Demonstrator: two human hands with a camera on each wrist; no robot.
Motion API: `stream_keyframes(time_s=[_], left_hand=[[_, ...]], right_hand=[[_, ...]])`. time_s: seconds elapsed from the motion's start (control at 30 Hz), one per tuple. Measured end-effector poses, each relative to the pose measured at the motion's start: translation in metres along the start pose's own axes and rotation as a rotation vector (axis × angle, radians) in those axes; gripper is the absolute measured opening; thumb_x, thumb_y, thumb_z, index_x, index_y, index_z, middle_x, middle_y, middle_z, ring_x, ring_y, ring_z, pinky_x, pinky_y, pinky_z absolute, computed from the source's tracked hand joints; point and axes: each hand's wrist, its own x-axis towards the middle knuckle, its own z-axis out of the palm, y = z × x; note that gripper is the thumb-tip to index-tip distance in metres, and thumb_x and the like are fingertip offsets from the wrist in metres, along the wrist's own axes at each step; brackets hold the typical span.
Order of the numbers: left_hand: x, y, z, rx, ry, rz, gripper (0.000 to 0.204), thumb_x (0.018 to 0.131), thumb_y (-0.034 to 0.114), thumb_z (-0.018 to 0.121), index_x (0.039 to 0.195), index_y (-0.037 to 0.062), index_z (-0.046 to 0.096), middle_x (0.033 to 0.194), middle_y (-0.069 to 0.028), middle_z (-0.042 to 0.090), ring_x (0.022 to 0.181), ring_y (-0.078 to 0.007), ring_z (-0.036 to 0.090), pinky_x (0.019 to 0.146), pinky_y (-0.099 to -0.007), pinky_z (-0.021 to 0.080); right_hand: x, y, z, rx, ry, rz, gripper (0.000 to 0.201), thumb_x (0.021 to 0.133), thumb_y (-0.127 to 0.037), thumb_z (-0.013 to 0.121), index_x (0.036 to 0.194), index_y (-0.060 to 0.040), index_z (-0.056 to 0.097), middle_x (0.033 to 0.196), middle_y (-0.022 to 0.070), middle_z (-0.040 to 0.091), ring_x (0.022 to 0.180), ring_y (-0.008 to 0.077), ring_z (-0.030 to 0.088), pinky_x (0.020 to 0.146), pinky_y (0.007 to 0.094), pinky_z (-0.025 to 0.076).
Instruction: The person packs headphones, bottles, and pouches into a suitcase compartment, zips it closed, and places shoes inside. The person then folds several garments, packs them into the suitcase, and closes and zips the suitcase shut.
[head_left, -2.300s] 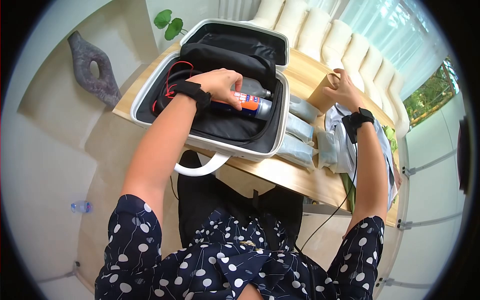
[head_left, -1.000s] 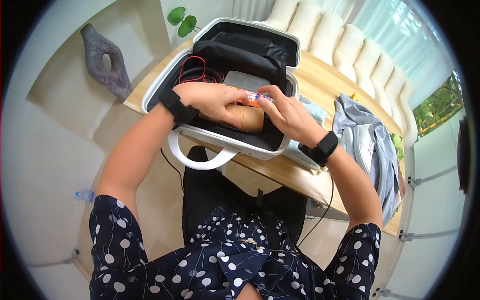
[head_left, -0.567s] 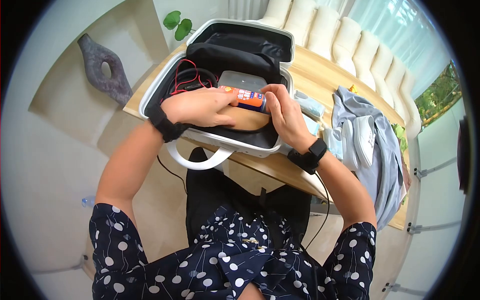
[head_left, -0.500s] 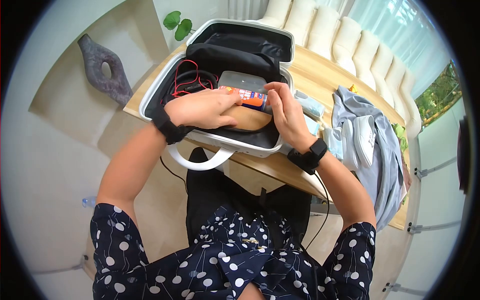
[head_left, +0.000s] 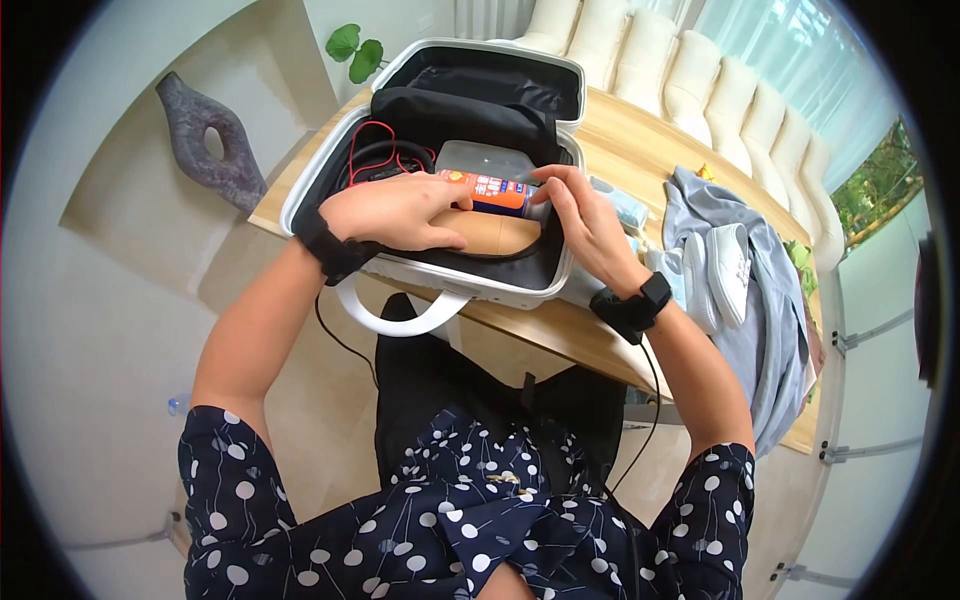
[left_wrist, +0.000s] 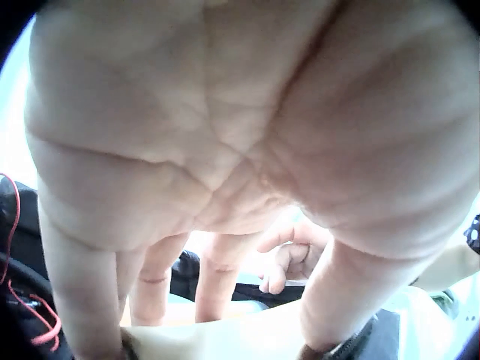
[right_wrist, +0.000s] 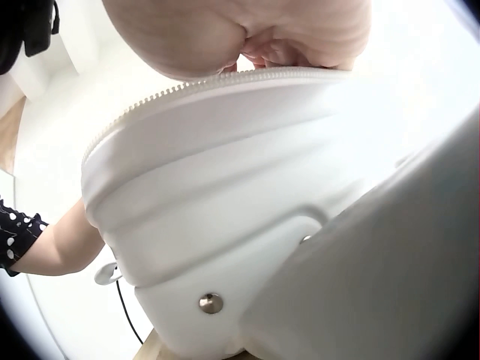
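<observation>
An open white suitcase with black lining stands on the wooden table. Inside, a tan cylinder lies along the near side, and my left hand holds it from above, thumb on the near side and fingers across the far side. Beside it lies an orange-and-blue can with a silver end. At that end are the fingertips of my right hand, its fingers loosely bent over the suitcase's right rim. Behind the can sits a translucent grey container. In the right wrist view, the suitcase's zipped white side fills the middle.
Red cord and a black cable coil lie in the suitcase's left part. Right of it on the table are pale blue packets, white shoes and a grey-blue garment. The white carry handle juts out in front.
The tan cylinder went from my right hand beside the suitcase into it, next to the can. My left hand moved from the can to the cylinder. Lately my right hand shifted slightly right.
</observation>
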Motion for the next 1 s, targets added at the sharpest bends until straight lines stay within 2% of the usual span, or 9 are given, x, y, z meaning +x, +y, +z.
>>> stream_keyframes(time_s=[0.13,0.3,0.4,0.47,0.53,0.63,0.77,0.9,1.0], left_hand=[[-0.006,-0.005,-0.002,-0.138,-0.013,0.003,0.041,0.085,0.025,0.06,0.116,0.0007,0.051,0.107,-0.0164,0.058,0.099,-0.0296,0.055,0.085,-0.0361,0.044],[-0.01,-0.015,0.005,-0.161,0.029,0.129,0.046,0.087,0.02,0.056,0.127,0.0013,0.045,0.115,-0.0159,0.055,0.105,-0.0267,0.054,0.087,-0.0347,0.044],[-0.012,-0.016,0.008,-0.223,0.065,0.138,0.042,0.088,0.023,0.055,0.123,0.0012,0.048,0.114,-0.0181,0.056,0.108,-0.0303,0.053,0.092,-0.0358,0.042],[-0.013,-0.019,0.003,-0.205,0.052,0.123,0.041,0.088,0.023,0.054,0.122,0.0012,0.048,0.114,-0.0181,0.056,0.107,-0.0299,0.053,0.092,-0.0355,0.042],[-0.015,-0.021,-0.004,-0.162,0.131,0.157,0.036,0.089,0.02,0.052,0.12,0.0013,0.05,0.11,-0.0174,0.057,0.104,-0.0289,0.054,0.09,-0.0346,0.042],[-0.024,-0.014,-0.024,-0.256,0.267,0.047,0.032,0.091,0.018,0.05,0.118,0.0019,0.053,0.108,-0.0133,0.058,0.098,-0.0221,0.056,0.086,-0.0304,0.044],[-0.02,-0.031,-0.044,-0.239,0.356,-0.062,0.031,0.094,0.014,0.046,0.123,0.0049,0.05,0.101,-0.0028,0.059,0.087,-0.0098,0.054,0.082,-0.0226,0.043],[0.0,-0.029,-0.036,-0.147,0.403,0.007,0.032,0.093,0.019,0.048,0.122,0.006,0.052,0.105,-0.0069,0.058,0.091,-0.0133,0.054,0.083,-0.0259,0.043],[0.024,-0.038,-0.023,-0.051,0.223,-0.027,0.034,0.092,0.023,0.049,0.12,0.0045,0.052,0.113,-0.0111,0.055,0.098,-0.0212,0.055,0.088,-0.0303,0.043]], right_hand=[[0.009,0.009,-0.025,-0.116,0.154,-0.154,0.025,0.095,-0.019,0.049,0.111,-0.0008,0.054,0.092,0.0128,0.064,0.089,0.0193,0.062,0.075,0.0313,0.047],[0.007,-0.004,-0.079,-0.13,0.208,-0.012,0.025,0.091,-0.02,0.055,0.108,-0.001,0.056,0.097,0.0099,0.065,0.09,0.018,0.061,0.077,0.03,0.048],[-0.003,-0.002,-0.096,-0.287,0.039,0.087,0.025,0.09,-0.019,0.056,0.106,-0.0001,0.058,0.098,0.0112,0.065,0.089,0.0201,0.062,0.078,0.0312,0.048],[-0.013,-0.004,-0.103,-0.428,-0.192,0.179,0.026,0.089,-0.02,0.057,0.104,0.0004,0.059,0.097,0.0126,0.064,0.087,0.0222,0.062,0.076,0.0328,0.049],[-0.021,-0.003,-0.108,-0.435,-0.209,0.237,0.026,0.086,-0.02,0.059,0.101,0.0005,0.06,0.095,0.0143,0.065,0.085,0.0249,0.063,0.073,0.034,0.049],[-0.032,-0.007,-0.112,-0.583,-0.373,0.275,0.024,0.08,-0.02,0.063,0.093,0.0001,0.061,0.089,0.0145,0.065,0.082,0.0279,0.063,0.072,0.0346,0.049],[-0.05,-0.014,-0.099,-0.606,-0.558,0.229,0.034,0.074,-0.028,0.068,0.098,-0.0044,0.06,0.091,0.0134,0.062,0.087,0.0301,0.061,0.075,0.0365,0.048],[-0.061,-0.012,-0.083,-0.778,-0.562,0.149,0.046,0.071,-0.035,0.071,0.104,-0.0065,0.055,0.097,0.0126,0.056,0.093,0.0311,0.056,0.078,0.0381,0.046],[-0.064,-0.01,-0.078,-0.802,-0.534,0.098,0.048,0.07,-0.036,0.073,0.102,-0.0051,0.054,0.094,0.0126,0.056,0.09,0.0312,0.056,0.076,0.038,0.046]])
